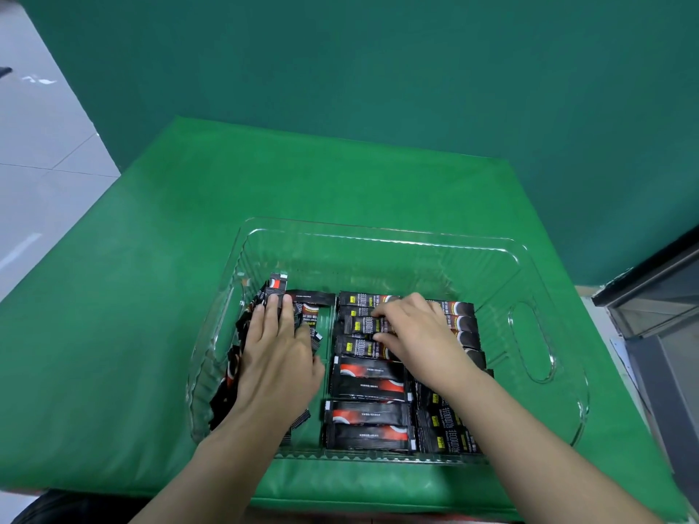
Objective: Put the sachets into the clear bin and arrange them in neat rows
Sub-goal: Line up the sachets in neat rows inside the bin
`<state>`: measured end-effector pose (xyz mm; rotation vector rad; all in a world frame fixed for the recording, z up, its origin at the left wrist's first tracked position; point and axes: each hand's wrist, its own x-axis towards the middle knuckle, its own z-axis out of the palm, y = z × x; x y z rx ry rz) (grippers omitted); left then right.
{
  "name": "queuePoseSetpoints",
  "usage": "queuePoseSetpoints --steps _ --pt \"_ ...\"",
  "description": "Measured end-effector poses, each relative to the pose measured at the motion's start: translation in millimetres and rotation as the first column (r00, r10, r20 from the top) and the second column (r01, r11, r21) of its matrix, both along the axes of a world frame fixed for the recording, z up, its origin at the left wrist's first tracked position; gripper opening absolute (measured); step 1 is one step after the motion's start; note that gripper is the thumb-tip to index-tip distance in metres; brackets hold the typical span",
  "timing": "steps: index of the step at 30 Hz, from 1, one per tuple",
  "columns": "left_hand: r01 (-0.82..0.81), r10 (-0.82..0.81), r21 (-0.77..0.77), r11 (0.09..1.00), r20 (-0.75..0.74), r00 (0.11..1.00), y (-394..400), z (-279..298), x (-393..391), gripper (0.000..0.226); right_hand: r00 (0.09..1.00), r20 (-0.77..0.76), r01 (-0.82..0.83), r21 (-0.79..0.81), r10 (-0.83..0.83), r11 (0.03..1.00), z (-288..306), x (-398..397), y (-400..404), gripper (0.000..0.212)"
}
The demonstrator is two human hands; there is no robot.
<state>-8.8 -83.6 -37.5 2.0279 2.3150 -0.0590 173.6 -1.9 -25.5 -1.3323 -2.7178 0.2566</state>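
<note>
Looking down into the clear bin [529, 330] on the green padded table [151, 296], I see nearly all the black sachets [368, 414] already inside it, none lying on the cloth around it. My left hand [278, 357] lies flat with fingers straight and together, pressing a loose bundle of sachets [242, 334] that leans edge-up against the bin's left wall. My right hand [414, 330] sits over the middle row, fingers curled, thumb and fingertips pinching the long edges of one sachet [363, 326] in the upper half of that row.

I judge these packets to be very light, thin and glossy, so they will slide over one another at the slightest nudge; the film looks flexible, yet the filled middle should keep each one fairly straight. The crimped end seals look like the safest place to pinch, or else the two long edges, as my right hand does now. Squeezing the belly would likely buckle it.

The middle column lies flat in tidy order, and the stack at the lower right looks passable. The left bundle is the untidy part: tilted, fanned, some ends poking out below my wrist. I would square it with flat palms rather than pick pieces singly.
</note>
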Motion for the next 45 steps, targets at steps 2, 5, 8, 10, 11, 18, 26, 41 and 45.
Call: queuePoseSetpoints --steps 2,5,8,10,11,18,26,41,45 --pt "0.004 -0.004 0.007 1.0 0.003 1.0 0 -1 0 0.052 1.0 0.003 -0.007 0.01 0.007 1.0 -4 -3 -1 0.039" --pt "0.006 -0.006 0.014 1.0 0.003 1.0 1 -2 0 0.052 1.0 0.009 -0.017 0.022 0.017 1.0 -7 -7 -1 0.04" --pt "0.0 0.0 0.031 1.0 0.0 1.0 0 -4 0 0.053 1.0 0.008 -0.011 0.044 0.011 0.999 -9 -7 0 0.042" --pt "0.015 -0.016 0.066 0.998 0.008 1.0 -1 -6 -1 0.052 1.0 0.01 -0.001 0.049 0.001 0.999 -9 -6 -1 0.041" --pt "0.022 -0.022 0.066 0.998 -0.001 1.0 -1 -8 -2 0.051 1.0 0.006 0.007 0.049 -0.007 0.999 -9 -5 -1 0.04" --pt "0.077 -0.075 0.099 0.992 -0.018 0.997 0 -10 -3 0.05 0.999 0.029 0.033 0.047 -0.035 0.998 -9 -4 0 0.028" --pt "0.091 -0.088 0.089 0.992 -0.034 0.996 0 -9 -2 0.05 0.999 -0.033 0.032 0.072 -0.03 0.997 -9 -10 -3 0.021" --pt "0.021 -0.021 0.003 1.0 -0.001 1.0 1 -3 1 0.055 0.977 0.181 -0.136 0.134 0.111 0.982 -4 -102 21 0.02" --pt "0.016 -0.016 0.021 1.0 0.017 1.0 0 -6 1 0.054 0.967 0.226 -0.156 0.165 0.116 0.974 -5 -105 19 0.014"
